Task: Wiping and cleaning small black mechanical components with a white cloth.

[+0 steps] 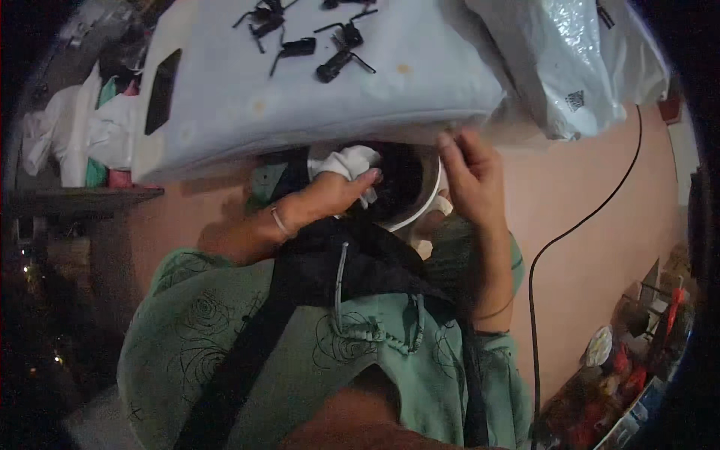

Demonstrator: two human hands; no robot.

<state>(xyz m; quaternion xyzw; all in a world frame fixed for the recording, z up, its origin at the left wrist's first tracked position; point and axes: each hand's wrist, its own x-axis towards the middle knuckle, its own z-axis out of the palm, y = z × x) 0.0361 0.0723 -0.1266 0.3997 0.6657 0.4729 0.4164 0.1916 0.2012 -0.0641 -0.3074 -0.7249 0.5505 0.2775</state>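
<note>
My left hand (336, 193) is closed round a crumpled white piece (351, 160), cloth or thin plastic, I cannot tell which. It is over a dark round container (405, 178) with a pale rim, below the front edge of the white padded surface (300, 105). To the right of that rim, my right hand (474, 172) is raised near the same edge with thumb and fingers pinched together. Whatever it may hold is too small to make out. On the padded surface lie several small black parts (345, 64) with thin bent arms.
A dark flat rectangle (163, 91) lies at the surface's left end. White, green and pink cloths (105, 135) are piled beyond it. At the far right rests a shiny plastic bag (574, 67). A black cable (534, 270) runs down the floor towards assorted clutter (637, 352).
</note>
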